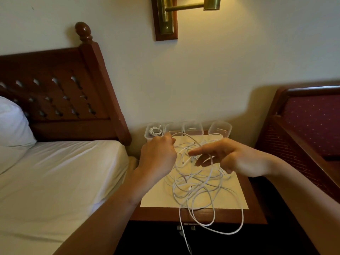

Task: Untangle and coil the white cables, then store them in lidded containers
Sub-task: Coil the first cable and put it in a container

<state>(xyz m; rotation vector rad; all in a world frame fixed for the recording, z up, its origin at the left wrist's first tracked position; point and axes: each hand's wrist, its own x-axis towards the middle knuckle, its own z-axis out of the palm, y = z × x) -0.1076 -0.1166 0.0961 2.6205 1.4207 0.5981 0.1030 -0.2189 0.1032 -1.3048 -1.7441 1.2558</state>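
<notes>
A tangle of white cables (197,183) lies on a cream sheet (158,199) on the wooden nightstand; some loops hang over the front edge. My left hand (158,155) is curled over the tangle's left side and pinches a cable strand that arcs to the right. My right hand (228,157) hovers above the tangle with straight, spread fingers; strands pass just under them. Several clear plastic containers stand in a row at the back by the wall. The leftmost container (153,132) holds a coiled white cable (156,130); the rightmost container (219,128) looks empty.
A bed with white sheet (60,172) and dark wooden headboard (73,92) is on the left. An upholstered wooden chair (305,129) stands on the right. A brass wall lamp (176,13) hangs above. The nightstand's front edge (198,217) is close to me.
</notes>
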